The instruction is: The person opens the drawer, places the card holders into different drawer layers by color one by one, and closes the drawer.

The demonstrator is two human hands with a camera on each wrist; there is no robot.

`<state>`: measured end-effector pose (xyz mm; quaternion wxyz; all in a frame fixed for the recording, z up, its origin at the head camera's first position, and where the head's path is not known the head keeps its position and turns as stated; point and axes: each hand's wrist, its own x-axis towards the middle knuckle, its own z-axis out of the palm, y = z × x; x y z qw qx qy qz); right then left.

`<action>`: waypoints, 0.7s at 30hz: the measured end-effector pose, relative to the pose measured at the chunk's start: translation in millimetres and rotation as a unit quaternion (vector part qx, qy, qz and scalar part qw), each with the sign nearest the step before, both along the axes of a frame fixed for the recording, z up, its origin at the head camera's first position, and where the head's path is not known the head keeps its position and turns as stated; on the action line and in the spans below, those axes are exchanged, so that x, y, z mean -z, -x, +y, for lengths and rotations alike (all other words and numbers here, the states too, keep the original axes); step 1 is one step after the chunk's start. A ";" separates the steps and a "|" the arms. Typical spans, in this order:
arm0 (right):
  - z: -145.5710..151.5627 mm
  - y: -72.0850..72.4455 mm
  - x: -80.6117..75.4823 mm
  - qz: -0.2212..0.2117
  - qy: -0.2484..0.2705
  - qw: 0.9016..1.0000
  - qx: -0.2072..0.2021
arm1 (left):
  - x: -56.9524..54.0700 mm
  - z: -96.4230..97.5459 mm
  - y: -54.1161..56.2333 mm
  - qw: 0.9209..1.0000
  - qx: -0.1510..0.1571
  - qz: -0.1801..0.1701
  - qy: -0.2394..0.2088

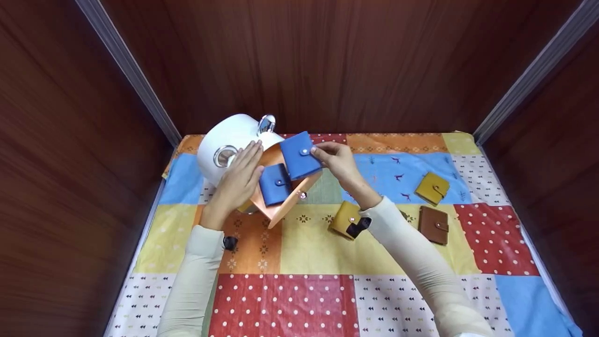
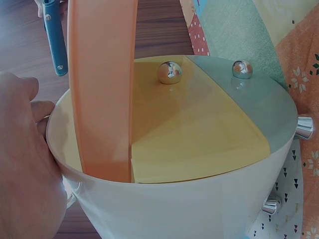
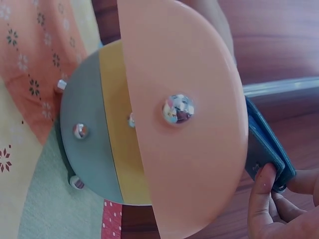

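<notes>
A blue snap-closure wallet [image 1: 295,157] is pinched between the thumb and fingers of my right hand [image 1: 345,164], tilted above an open peach drawer [image 1: 289,205]. Inside that drawer lies a second blue wallet [image 1: 271,189], its strap snapped. The drawer juts from a rounded white cabinet [image 1: 234,128]. With fingers straight, my left hand [image 1: 237,180] rests along the cabinet's edge beside the drawer. In the left wrist view, a yellow drawer [image 2: 199,124] and a grey-green drawer [image 2: 271,104] show pushed in, each with a shiny round knob.
Right of the cabinet, a mustard wallet [image 1: 342,219] lies partly under my right wrist. Farther right are another mustard wallet [image 1: 432,188] and a brown wallet [image 1: 429,224]. A patchwork cloth [image 1: 318,252] covers the table, with dark wood panels [image 1: 318,65] around it.
</notes>
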<state>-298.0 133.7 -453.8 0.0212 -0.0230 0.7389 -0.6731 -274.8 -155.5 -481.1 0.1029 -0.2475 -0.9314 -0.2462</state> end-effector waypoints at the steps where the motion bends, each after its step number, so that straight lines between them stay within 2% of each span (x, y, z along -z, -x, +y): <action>1: -0.8 0.0 0.4 0.001 -0.004 1.000 -0.002 | 0.0 -0.1 -0.1 1.000 0.000 0.001 -0.001; 10: -5.9 0.8 3.9 0.012 -0.069 0.997 -0.013 | 0.5 0.9 0.3 1.000 0.001 0.002 -0.005; 21: -11.8 1.6 3.5 0.011 -0.084 0.996 -0.029 | 0.8 0.4 0.9 1.000 -0.002 -0.007 0.003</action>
